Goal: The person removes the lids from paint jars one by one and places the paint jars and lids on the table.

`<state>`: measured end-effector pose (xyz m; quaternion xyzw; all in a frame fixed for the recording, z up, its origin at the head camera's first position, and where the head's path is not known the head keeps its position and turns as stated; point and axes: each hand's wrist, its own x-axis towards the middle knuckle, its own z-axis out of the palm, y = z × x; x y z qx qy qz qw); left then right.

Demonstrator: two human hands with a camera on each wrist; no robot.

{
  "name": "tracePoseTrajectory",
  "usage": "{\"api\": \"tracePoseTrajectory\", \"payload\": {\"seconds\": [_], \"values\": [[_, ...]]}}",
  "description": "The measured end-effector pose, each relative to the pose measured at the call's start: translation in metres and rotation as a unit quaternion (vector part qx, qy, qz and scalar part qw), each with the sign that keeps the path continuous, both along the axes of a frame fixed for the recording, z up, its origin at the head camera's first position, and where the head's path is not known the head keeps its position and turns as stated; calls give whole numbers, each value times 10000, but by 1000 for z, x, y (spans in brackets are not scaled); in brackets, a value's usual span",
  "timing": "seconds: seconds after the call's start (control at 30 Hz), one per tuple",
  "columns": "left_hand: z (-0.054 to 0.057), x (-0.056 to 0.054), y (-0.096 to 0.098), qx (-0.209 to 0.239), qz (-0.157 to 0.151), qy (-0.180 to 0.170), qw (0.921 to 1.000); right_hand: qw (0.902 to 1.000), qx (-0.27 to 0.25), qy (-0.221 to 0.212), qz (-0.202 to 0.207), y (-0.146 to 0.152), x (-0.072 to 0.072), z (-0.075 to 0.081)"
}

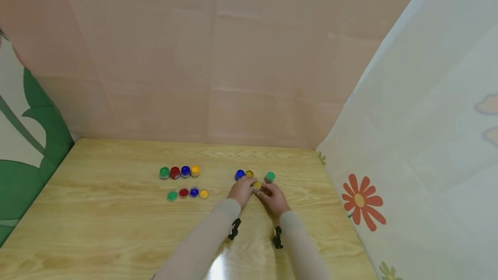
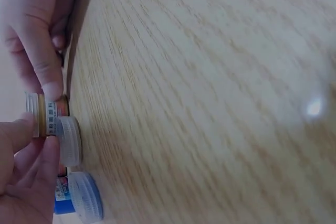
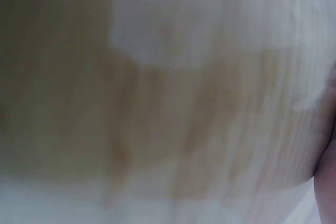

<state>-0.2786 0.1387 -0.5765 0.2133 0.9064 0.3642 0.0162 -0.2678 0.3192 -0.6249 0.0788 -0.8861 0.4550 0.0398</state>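
Between both hands is a small paint jar (image 1: 256,186) with a yellowish top. The left hand (image 1: 241,190) pinches its clear lid (image 2: 32,114) between thumb and fingers. From the other side the right hand (image 1: 274,198) grips the jar body, thumb and finger at the printed label (image 2: 51,120). Just behind the hands stand a blue paint jar (image 1: 240,173) and a yellow paint jar (image 1: 249,173). A green paint jar (image 1: 270,176) is beyond the right fingertips. In the left wrist view, clear lids (image 2: 86,198) sit low beside the jars. The right wrist view catches only blurred wood and a hand edge (image 3: 326,184).
On the left of the wooden table (image 1: 116,228), green, red (image 1: 175,173), blue and yellow jars form a back row. A lower row in matching colours (image 1: 183,192) lies before them. A pinkish sheet (image 1: 210,55) hangs behind; a flowered sheet (image 1: 428,141) borders the right.
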Motion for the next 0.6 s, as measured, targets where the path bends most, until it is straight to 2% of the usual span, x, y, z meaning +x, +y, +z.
{"api": "tracePoseTrajectory", "payload": {"seconds": [0.1,0.23,0.37,0.6], "values": [[1,-2,1,-185,-56,-24,9998,9999,69,-8,85,1,-1,0],[-2,-3,4,-359,-130,-86,9992,9999,98,-59,-10,2,3,2],[-5,-4,6,-291,-32,-127,9995,9998,105,-93,-105,1,4,2],[-3,-3,4,-21,185,-147,9997,9998,165,36,-144,-3,0,4]]}}
